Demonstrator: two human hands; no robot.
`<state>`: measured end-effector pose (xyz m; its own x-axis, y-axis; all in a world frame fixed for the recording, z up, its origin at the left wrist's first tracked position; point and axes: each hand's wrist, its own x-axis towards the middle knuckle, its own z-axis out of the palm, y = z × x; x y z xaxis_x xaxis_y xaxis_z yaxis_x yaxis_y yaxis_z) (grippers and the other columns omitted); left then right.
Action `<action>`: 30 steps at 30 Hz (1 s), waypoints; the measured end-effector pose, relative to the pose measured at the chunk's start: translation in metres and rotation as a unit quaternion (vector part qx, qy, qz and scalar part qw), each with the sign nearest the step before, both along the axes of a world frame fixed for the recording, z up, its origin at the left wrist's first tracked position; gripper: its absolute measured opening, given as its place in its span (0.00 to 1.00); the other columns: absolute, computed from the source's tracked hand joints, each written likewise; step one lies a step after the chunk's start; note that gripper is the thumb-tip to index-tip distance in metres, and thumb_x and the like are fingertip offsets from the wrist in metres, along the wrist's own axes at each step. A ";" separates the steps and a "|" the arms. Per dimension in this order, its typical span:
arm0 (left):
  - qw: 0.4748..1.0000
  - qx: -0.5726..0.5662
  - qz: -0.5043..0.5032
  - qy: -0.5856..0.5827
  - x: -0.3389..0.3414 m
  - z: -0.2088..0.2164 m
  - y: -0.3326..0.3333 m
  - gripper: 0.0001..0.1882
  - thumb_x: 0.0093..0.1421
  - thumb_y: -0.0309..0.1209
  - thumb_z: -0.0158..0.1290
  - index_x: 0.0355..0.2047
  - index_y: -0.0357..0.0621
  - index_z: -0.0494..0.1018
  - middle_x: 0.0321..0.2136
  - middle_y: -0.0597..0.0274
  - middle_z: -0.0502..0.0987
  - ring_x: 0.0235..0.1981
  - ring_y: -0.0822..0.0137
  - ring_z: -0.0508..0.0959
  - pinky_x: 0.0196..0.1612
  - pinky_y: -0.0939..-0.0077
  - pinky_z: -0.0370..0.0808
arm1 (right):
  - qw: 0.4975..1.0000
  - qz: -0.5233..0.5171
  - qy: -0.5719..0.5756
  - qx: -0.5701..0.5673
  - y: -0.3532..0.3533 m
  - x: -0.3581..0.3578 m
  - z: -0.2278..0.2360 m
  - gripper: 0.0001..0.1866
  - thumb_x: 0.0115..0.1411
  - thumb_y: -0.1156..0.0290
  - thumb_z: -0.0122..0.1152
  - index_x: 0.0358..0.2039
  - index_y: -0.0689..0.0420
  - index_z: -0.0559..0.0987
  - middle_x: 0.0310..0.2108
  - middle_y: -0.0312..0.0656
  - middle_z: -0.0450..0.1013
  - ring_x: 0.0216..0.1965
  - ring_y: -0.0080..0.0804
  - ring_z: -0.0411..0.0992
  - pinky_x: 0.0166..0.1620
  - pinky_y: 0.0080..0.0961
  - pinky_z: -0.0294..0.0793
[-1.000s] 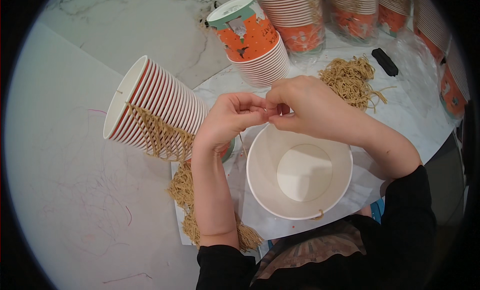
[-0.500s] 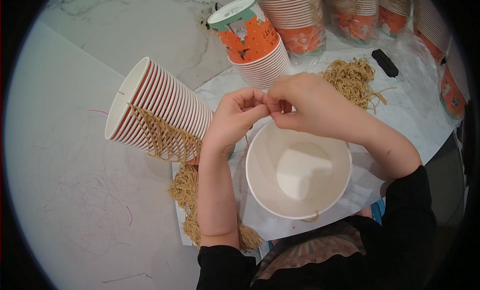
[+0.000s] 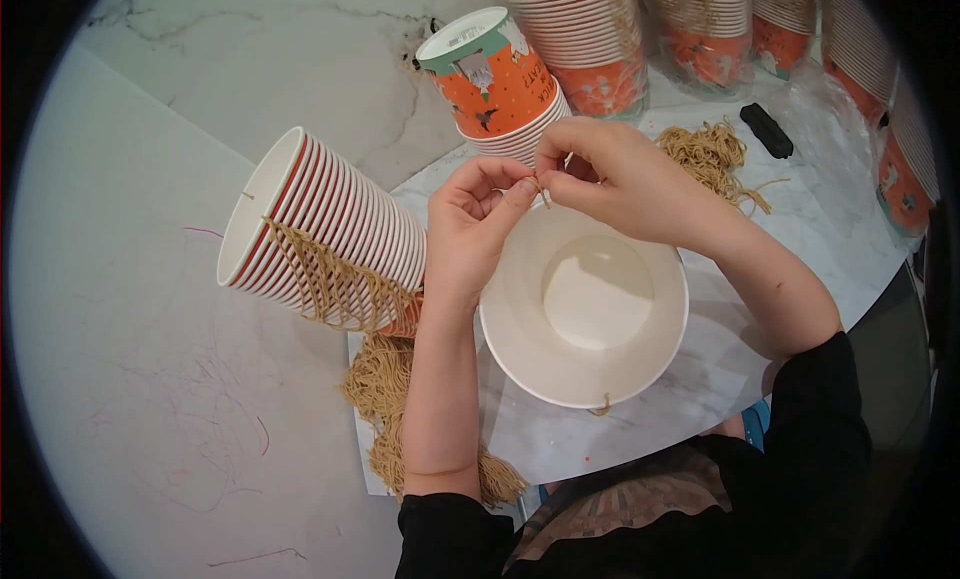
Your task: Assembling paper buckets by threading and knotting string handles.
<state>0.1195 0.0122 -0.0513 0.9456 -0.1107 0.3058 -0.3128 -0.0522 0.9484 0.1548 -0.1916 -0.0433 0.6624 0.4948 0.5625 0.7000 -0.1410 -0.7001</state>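
Over the far rim of a white paper bucket [image 3: 512,299], my left hand [image 3: 470,214] and my right hand [image 3: 615,179] meet. Thumb and fingertips of both are pinched on a thin tan cord [image 3: 544,193], whose short end pokes down between them. The rest of the cord is hidden by the fingers. At the bucket's near rim a small cord loop [image 3: 600,411] shows. The bucket opens upward, and its inside holds nothing that I can see.
A leaning stack of nested buckets [image 3: 370,204] with cords hanging from it stands left. Cord bundles [image 3: 375,379] lie below it and another cord pile [image 3: 705,154] at the far right. Upside-down orange buckets [image 3: 500,84], bagged stacks [image 3: 695,39] and a black object [image 3: 767,130] sit farther back.
The bucket has shifted slightly away from me and to the left. My hands have turned a little, and the cord end now shows between the fingertips.
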 end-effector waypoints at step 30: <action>0.987 -0.115 -0.077 0.085 -0.007 0.012 0.010 0.08 0.62 0.22 0.63 0.41 0.36 0.78 0.35 0.59 0.84 0.34 0.75 0.82 0.39 0.81 0.81 | 0.999 0.022 -0.035 0.012 -0.003 -0.011 0.012 0.05 0.62 0.77 0.63 0.34 0.63 0.76 0.32 0.36 0.73 0.27 0.20 0.71 0.30 0.19 0.70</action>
<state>0.1128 0.0225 -0.0396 0.9629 -0.2033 0.1773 -0.1350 0.2061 0.9692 0.1443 -0.1946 -0.0310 0.5993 0.5080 0.6187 0.7525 -0.0936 -0.6520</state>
